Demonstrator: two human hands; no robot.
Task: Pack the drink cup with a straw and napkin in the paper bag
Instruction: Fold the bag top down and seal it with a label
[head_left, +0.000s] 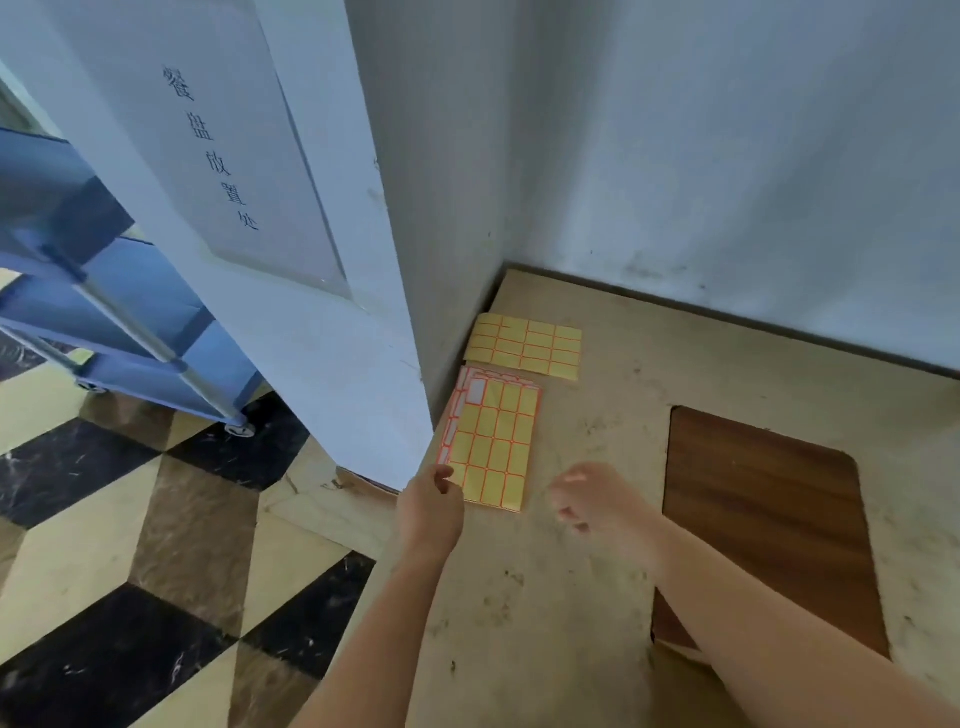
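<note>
Two sticker sheets are lying on the beige tabletop (597, 571): the nearer sticker sheet (493, 441) just beside the left hand (431, 506), the farther sticker sheet (523, 345) by the wall corner. Both hands are hovering loosely curled, holding nothing; the right hand (597, 501) is blurred. A blue cart (104, 312) is standing on the checkered floor (130, 597).

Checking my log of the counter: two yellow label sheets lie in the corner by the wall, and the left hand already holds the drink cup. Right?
Not quite. In the head view the left hand holds no drink cup; it reaches toward the nearer label sheet. No cup is in view. Two label sheets do lie near the wall, the farther one beyond.
</note>
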